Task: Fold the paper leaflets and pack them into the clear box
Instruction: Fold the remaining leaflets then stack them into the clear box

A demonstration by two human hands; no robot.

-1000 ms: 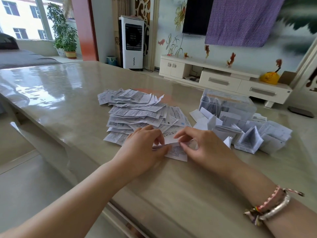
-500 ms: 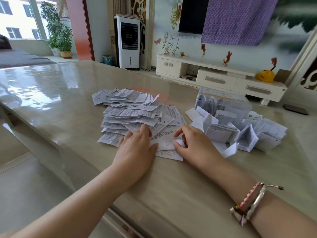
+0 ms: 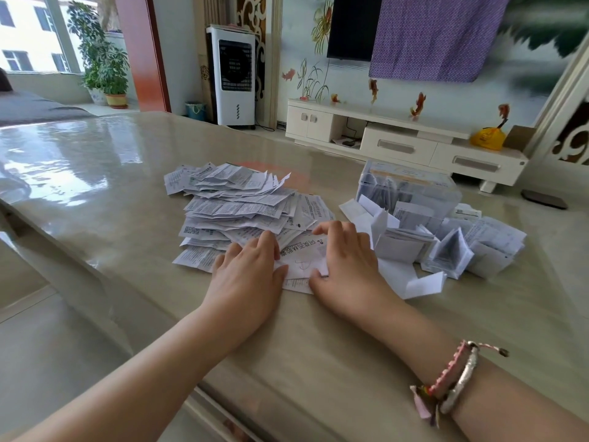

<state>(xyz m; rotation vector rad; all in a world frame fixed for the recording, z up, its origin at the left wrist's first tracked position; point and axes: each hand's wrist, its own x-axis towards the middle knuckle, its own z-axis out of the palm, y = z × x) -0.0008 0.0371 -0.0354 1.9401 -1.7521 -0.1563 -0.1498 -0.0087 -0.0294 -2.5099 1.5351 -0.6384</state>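
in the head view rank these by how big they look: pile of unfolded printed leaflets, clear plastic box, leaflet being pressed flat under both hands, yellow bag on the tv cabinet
1. Pile of unfolded printed leaflets.
2. Clear plastic box.
3. Leaflet being pressed flat; partly hidden under the hands, so unsure.
4. Yellow bag; it sits farthest off, so it may only look smallest.

A printed white leaflet (image 3: 304, 258) lies flat between unfolded pile (image 3: 236, 212) and clear box (image 3: 411, 194).
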